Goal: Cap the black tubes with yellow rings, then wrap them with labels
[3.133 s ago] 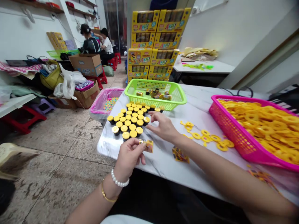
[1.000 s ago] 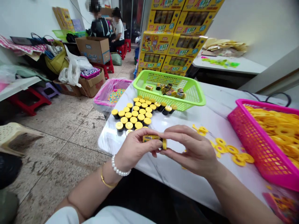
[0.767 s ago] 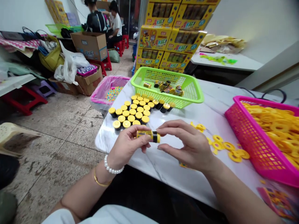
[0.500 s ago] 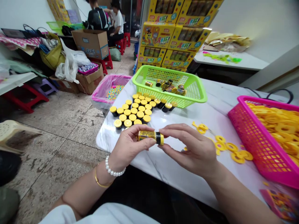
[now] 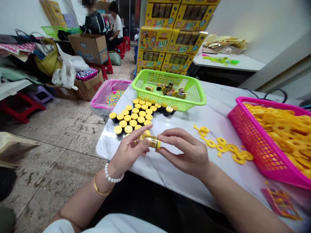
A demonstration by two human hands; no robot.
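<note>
A small yellow printed tube (image 5: 151,140) with a yellow end cap lies sideways between my two hands, above the front of the table. My left hand (image 5: 127,152) holds its body between thumb and fingers, the index finger stretched out over it. My right hand (image 5: 186,150) pinches the capped end with thumb and fingertips. Just beyond my left hand stand several black tubs with yellow lids (image 5: 133,123), upright in a close group. Flat yellow rings with tabs (image 5: 221,148) are scattered on the table to the right of my right hand.
A green basket (image 5: 170,101) with several small tubes stands behind the tubs. At the right is a pink basket (image 5: 261,152) heaped with yellow rings, a colourful packet (image 5: 282,202) before it. A lined pink bin (image 5: 97,105) stands left; stacked yellow boxes (image 5: 155,38) rise behind.
The black band beside the tube's end cap now shows much narrower. My left index finger has lifted and straightened. The whole view has shifted slightly.
</note>
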